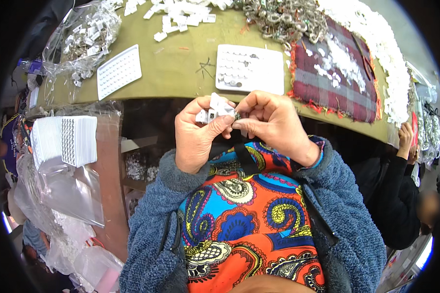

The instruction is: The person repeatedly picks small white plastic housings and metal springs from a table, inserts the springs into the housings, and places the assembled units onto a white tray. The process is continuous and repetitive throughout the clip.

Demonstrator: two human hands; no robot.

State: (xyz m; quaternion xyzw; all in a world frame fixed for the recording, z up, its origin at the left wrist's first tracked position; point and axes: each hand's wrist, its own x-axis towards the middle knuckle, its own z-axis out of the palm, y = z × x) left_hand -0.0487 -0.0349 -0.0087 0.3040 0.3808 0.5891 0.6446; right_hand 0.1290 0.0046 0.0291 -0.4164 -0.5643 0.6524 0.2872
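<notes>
One left hand [196, 133], grasping white plastic piece [219, 105]; one right hand [277, 126], pinching small dark part [237, 116]; fitting, I judge; next needs careful alignment.

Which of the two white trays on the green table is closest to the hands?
The right tray, just beyond the right hand. The left tray lies farther away, off to the left of the left hand.

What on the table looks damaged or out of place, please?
The plaid cloth looks ragged: loose orange threads hang along its edge. Dark strips lie crossed beside the right tray, outside any pile.
</notes>
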